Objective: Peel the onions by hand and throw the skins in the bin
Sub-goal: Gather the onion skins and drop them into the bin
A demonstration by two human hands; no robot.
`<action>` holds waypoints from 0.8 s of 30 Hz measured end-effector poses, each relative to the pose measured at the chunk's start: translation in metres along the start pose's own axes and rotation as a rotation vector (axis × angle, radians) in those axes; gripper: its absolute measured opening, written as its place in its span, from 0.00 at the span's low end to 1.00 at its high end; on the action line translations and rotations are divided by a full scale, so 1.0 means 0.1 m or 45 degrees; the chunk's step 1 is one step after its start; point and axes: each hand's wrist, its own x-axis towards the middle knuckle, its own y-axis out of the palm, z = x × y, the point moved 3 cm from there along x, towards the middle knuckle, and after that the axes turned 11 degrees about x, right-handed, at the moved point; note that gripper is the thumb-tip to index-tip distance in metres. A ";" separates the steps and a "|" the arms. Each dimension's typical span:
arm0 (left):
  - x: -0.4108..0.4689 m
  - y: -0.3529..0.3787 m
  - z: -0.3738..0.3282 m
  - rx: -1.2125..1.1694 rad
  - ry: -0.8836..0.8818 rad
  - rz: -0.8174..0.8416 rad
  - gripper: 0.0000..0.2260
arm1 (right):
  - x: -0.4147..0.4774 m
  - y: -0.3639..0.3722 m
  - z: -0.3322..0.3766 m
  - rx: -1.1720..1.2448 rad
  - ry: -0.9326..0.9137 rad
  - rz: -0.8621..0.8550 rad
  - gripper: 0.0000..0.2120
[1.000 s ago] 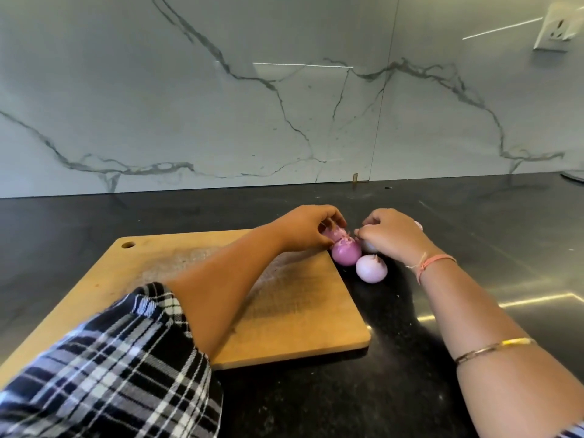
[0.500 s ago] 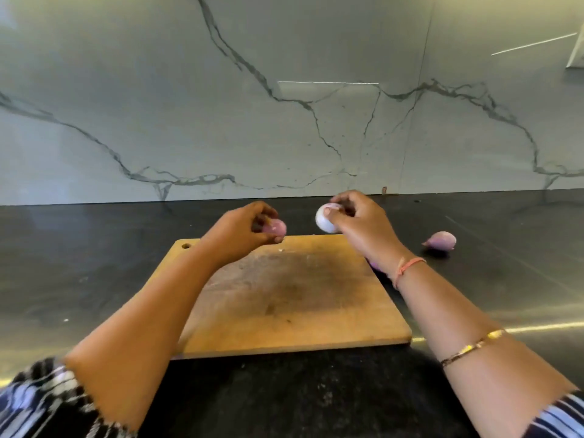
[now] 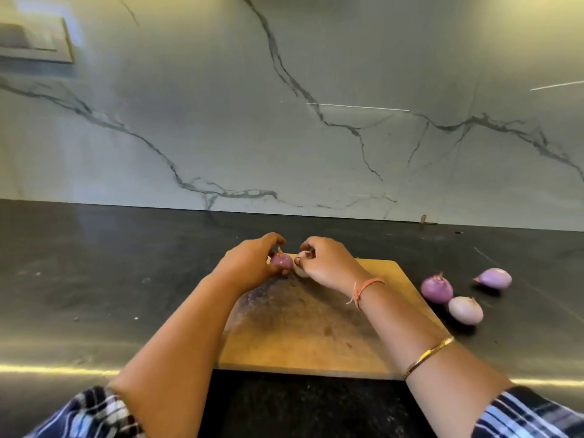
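Onions sit in both hands over the far edge of the wooden cutting board [image 3: 316, 330]: the left hand [image 3: 249, 267] curls its fingers round a purple onion [image 3: 282, 261], the right hand [image 3: 328, 263] pinches a pale onion [image 3: 301, 271] just beside it. On the black counter [image 3: 126, 279] right of the board lie a dark onion [image 3: 437, 289], a whitish onion [image 3: 465, 310] just beside it and a pointed lilac onion [image 3: 494, 278]

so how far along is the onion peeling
Looks early. No loose skins or bin show. The left hand grips a small purple onion, the right hand a pale onion, over the wooden cutting board. Three more onions lie on the black counter.
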 end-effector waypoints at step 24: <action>-0.13 -0.12 -0.30 -0.007 0.108 -0.310 0.29 | -0.41 -0.45 -0.15 -0.004 0.047 -0.035 0.21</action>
